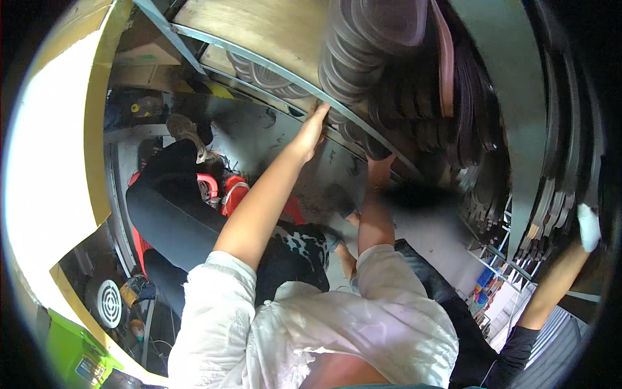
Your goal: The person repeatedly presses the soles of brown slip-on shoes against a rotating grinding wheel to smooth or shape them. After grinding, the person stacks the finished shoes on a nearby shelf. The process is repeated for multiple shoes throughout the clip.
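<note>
Grey floor [427,227] shows beneath dark stacked loops [346,61] on a metal-edged shelf [259,29]. Left hand [313,129] apparently touches the shelf's edge, fingers partly hidden; right hand [380,165] vanishes underneath. Neither's finger spread can be told.

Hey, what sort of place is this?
Probably a workshop or storeroom, judging by the shelf, the dark loops stacked on it, and the dark strips bunched at the right.
</note>
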Demonstrator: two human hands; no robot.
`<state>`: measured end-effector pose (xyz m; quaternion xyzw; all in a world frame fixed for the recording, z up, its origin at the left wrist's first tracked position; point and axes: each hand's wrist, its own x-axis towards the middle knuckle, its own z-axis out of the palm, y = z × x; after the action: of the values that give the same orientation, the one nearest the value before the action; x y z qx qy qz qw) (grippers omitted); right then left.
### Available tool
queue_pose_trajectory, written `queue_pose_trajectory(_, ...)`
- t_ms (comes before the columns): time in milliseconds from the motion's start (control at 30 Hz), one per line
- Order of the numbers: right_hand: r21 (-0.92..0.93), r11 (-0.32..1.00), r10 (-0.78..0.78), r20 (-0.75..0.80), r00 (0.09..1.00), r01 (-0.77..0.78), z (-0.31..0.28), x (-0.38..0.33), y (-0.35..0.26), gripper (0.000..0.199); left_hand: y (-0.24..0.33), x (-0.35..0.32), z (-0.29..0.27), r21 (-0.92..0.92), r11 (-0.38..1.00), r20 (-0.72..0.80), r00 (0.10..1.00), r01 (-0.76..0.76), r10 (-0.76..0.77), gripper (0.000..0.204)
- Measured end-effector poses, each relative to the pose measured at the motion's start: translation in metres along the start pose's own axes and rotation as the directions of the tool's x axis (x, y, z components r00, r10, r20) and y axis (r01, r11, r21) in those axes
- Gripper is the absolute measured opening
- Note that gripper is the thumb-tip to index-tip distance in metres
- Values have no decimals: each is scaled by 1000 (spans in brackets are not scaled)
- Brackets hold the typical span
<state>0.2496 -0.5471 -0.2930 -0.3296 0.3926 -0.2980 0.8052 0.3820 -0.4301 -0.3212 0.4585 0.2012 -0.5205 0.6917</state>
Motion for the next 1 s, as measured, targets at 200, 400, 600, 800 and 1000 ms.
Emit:
queue_pose_trajectory(200, 112, 994, 10, -45, 999, -5, 18, -20, 15, 83, 24, -98, -55, 388, 921, 151, 988, -29, -32, 68)
queue_pose_trajectory(400, -501, 782, -498, -144, 855, 371, 123, -52, -96, 83, 41, -241, -122, 210, 927, 122, 949, -311, 290, 57)
queue_pose_trajectory(600, -243, -794, 50, 887, 459, 557, 243, -129, -380, 94, -32, -363, -209, -100, 873, -305, 850, -478, 430, 56)
queue_pose_trajectory(800, 155, -675, 383, 909, 163, 721, 219, -141, -397, 98, -110, -429, -233, -287, 756, -527, 756, -589, 388, 50)
queue_pose_trajectory(1000, 152, -675, 559, 745, 365, 722, 205, -174, -372, 57, -156, -448, -230, -354, 655, -597, 701, -667, 391, 46)
